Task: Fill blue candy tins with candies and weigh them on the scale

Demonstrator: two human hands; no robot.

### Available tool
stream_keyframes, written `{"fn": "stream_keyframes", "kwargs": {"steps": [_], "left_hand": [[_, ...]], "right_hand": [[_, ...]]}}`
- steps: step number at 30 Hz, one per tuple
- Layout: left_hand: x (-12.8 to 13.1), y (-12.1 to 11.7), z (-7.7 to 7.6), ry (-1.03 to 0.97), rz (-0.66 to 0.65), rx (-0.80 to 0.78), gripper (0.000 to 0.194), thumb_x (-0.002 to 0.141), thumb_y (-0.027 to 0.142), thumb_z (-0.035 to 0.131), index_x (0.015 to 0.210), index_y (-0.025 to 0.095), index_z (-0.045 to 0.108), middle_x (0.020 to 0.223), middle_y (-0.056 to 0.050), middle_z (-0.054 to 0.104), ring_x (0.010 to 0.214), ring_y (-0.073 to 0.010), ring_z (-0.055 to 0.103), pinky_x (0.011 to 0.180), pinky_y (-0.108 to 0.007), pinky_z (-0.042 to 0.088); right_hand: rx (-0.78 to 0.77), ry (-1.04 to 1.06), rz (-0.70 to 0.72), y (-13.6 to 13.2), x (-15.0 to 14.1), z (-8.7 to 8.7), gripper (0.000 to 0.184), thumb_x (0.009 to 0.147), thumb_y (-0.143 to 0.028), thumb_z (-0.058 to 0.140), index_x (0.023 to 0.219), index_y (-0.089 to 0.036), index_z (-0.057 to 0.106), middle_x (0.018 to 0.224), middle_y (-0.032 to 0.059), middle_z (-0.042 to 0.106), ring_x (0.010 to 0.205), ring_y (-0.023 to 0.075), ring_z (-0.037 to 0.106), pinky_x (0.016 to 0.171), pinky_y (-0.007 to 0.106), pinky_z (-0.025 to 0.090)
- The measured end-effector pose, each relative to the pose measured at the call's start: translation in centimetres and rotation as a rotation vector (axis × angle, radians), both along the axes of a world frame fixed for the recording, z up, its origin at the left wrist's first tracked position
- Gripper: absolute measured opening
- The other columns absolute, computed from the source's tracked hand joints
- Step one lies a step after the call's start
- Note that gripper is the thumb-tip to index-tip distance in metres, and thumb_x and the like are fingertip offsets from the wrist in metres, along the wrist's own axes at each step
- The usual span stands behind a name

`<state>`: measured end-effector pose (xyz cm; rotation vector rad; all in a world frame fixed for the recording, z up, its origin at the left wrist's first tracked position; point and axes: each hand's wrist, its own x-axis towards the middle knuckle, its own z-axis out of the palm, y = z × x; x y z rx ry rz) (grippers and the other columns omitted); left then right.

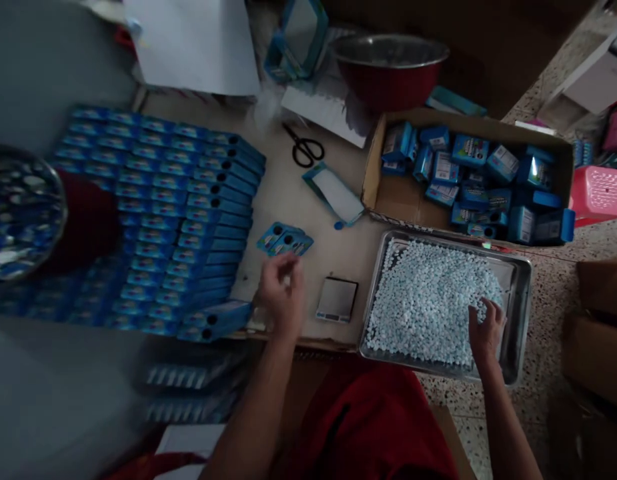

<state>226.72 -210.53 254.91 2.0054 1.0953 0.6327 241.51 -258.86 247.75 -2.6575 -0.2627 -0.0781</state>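
My left hand [282, 290] is over the table with its fingers curled in, just below a pair of small blue boxes [287, 240] with round dark holes. Whatever its fingers may hold is hidden. At the right, my right hand [485, 328] reaches over a metal tray [522, 300], thumb and fingers apart, near the surface of the small pale blue and white pellets [428, 303] spread in it. Between the hands lies a small square digital scale [337, 298] with a bare plate.
Rows of blue boxes [158, 200] fill the table's left, beside a red bowl [91, 213] of packets. A cardboard box [388, 193] of blue cartons stands behind the tray. Black scissors [307, 152], a blue-edged carton piece [334, 192] and another red bowl [391, 77] are farther back.
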Motion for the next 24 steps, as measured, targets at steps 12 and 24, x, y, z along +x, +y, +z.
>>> {"fn": "stream_keyframes", "kwargs": {"steps": [12, 24], "left_hand": [[46.6, 4.2, -1.1, 0.746, -0.736, 0.139, 0.093, 0.085, 0.026, 0.096, 0.163, 0.007, 0.05, 0.171, -0.026, 0.028, 0.16, -0.0593, 0.037, 0.129, -0.071, 0.036], [47.2, 6.7, -3.3, 0.749, -0.842, 0.326, 0.12, 0.056, 0.01, 0.102, 0.166, 0.026, 0.056, 0.176, -0.022, 0.029, 0.147, -0.049, 0.055, 0.123, -0.061, 0.05]], "right_hand": [[0.027, -0.015, -0.23, 2.9, -1.5, -0.2, 0.05, 0.107, -0.063, 0.058, 0.135, -0.022, 0.067, 0.139, 0.0212, 0.064, 0.135, 0.0392, 0.062, 0.116, 0.066, 0.051], [0.358, -0.015, 0.065, 14.1, 4.4, 8.5, 0.017, 0.109, -0.037, 0.067, 0.119, -0.028, 0.078, 0.124, 0.0123, 0.078, 0.119, 0.0293, 0.075, 0.105, 0.051, 0.064]]}}
